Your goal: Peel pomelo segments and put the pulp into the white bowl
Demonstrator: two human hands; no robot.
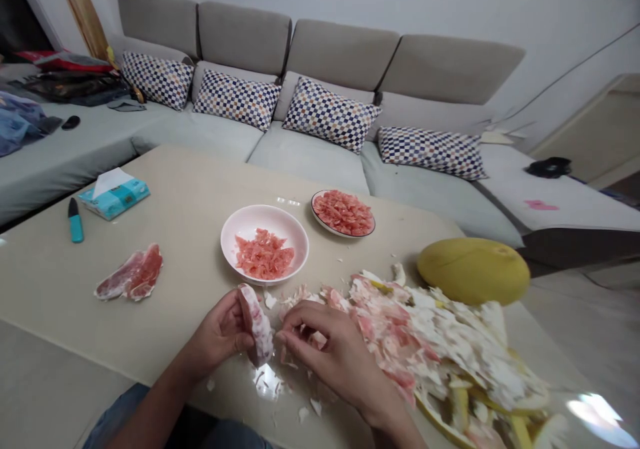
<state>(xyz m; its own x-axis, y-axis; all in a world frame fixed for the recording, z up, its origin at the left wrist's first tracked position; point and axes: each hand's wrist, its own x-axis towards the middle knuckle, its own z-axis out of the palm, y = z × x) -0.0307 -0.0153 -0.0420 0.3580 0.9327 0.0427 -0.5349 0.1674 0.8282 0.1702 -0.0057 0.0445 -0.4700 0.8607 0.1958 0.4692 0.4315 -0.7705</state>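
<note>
My left hand (pixel 223 336) grips a pomelo segment (pixel 259 332) between thumb and fingers, its white-pink edge turned to the right. Just right of it is my right hand (pixel 343 356), thumb and forefinger pinched together near the segment. Whatever may be between those fingertips is too small to make out. Behind my hands sits a white bowl (pixel 295 232) with peeled pink pomelo pulp (pixel 265 256) in it. A dark-rimmed plate (pixel 317 210), farther back, is heaped with more pulp (pixel 345 212). To the left lies another piece of pomelo (pixel 133 276), partly covered in pale membrane.
Membrane, pith and peel (pixel 440 342) form a large heap at right, before a whole yellow pomelo (pixel 473 270). A turquoise-handled knife (pixel 75 222) and a tissue pack (pixel 115 198) lie at far left. Behind the table (pixel 190 196) stands a sofa (pixel 310 159) with patterned cushions.
</note>
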